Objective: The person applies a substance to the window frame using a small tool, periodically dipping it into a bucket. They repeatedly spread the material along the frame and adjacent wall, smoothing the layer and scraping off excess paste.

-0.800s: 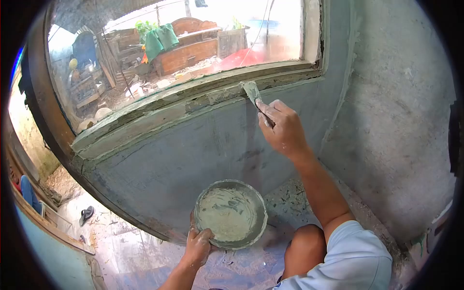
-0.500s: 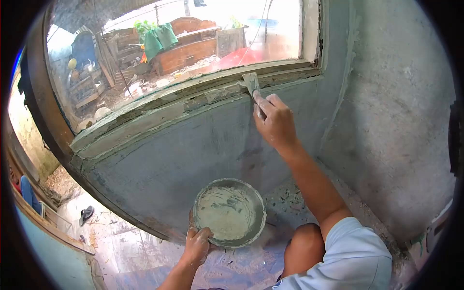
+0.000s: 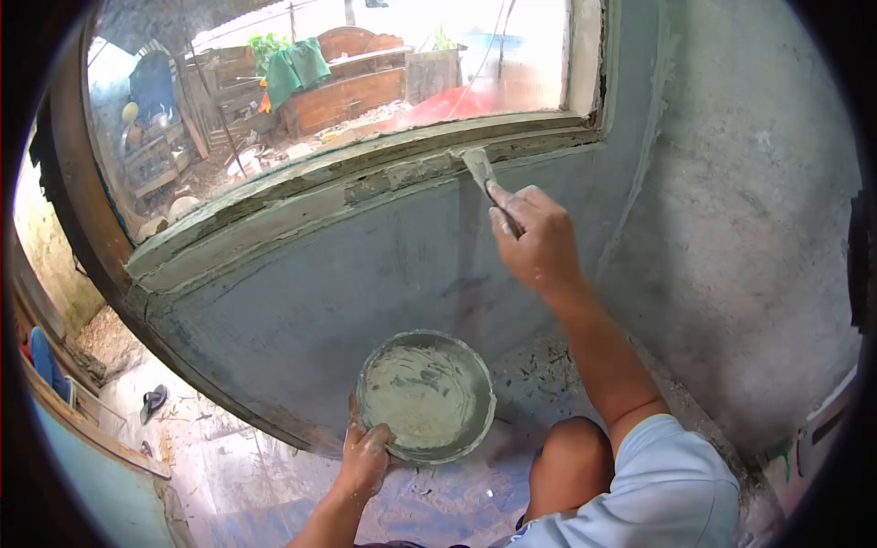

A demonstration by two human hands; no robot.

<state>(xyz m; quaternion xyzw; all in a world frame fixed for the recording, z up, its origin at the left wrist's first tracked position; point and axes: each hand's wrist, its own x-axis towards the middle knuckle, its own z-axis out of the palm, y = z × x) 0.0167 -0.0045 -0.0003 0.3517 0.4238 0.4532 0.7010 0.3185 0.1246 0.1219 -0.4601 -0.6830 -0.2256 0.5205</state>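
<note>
Though narrow, a paste-coated scraper [image 3: 479, 168]

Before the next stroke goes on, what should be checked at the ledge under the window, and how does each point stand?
1. Scraper held: ok, right hand closed round its handle.
2. Bowl held: ok, left hand has it at the side, thumb at the rim.
3. Paste in supply: ok, spread across the bowl's bottom.
4. Blade at the ledge: ok, its tip is there; pressure, cannot tell.
5. Ledge even: not ok, rough and patchy near the blade.
6. Fingers under the bowl: cannot tell, hidden.
</note>
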